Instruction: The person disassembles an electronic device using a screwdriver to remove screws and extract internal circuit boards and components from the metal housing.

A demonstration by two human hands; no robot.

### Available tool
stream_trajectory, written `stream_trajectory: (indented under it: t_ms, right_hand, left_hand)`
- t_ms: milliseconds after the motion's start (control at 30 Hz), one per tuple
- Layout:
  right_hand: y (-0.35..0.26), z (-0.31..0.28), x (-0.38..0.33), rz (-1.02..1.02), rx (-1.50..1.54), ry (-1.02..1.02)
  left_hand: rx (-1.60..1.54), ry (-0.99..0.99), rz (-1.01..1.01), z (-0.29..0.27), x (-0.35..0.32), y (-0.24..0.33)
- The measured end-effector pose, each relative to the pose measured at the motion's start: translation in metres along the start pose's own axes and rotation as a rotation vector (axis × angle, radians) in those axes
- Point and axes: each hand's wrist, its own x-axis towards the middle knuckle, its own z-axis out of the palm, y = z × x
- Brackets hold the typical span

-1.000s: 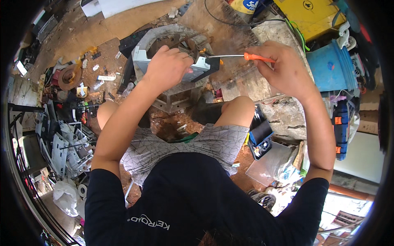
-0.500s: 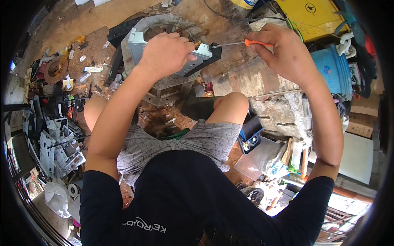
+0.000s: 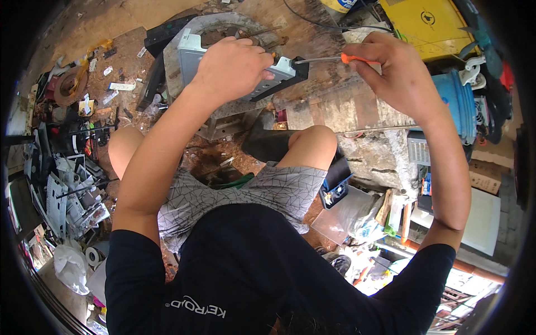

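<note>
My left hand is closed over the top of a silver metal casing with a black end piece, which looks like a disc drive. The casing is tilted above a worn, many-sided stand. In my right hand, fingers and thumb grip the orange handle of a screwdriver. Its shaft points left, and the tip meets the black end of the casing. Whether the tip sits in a gap or only touches there, I cannot tell.
Wooden boards lie right of the stand. Beyond my right arm are a blue bucket and a yellow box. Scrap metal parts are heaped at the left, near a white plastic bag. Litter dots the dirt floor.
The view has shifted slightly. The casing's black end and the screwdriver sit a little further right in the picture. Both hands keep their grips, with the tip still at the black end.
</note>
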Motion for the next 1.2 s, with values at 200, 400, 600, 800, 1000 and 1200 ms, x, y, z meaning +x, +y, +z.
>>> stream_trajectory:
  t_ms: [200, 400, 600, 800, 1000, 1200]
  right_hand:
    - [-0.005, -0.013, 0.016, 0.141, 0.073, -0.218]
    - [-0.023, -0.032, 0.07, 0.496, 0.086, -0.759]
    - [-0.024, -0.025, 0.079, 0.243, -0.129, -0.759]
    - [-0.026, -0.026, 0.075, -0.497, -0.692, -0.684]
    - [-0.034, -0.02, 0.066, -0.407, -0.547, -0.464]
    - [-0.036, -0.034, 0.098, 0.581, 0.025, -0.908]
  left_hand:
    - [0.011, -0.003, -0.024, 0.001, 0.001, 0.002]
    - [-0.011, 0.039, -0.044, 0.003, -0.004, 0.001]
    - [-0.047, 0.046, -0.034, 0.002, -0.007, 0.005]
    - [-0.061, 0.065, -0.024, 0.004, -0.006, 0.002]
    - [-0.088, 0.043, -0.025, 0.005, -0.002, 0.0]
    - [-0.072, 0.032, -0.02, 0.007, 0.0, -0.001]
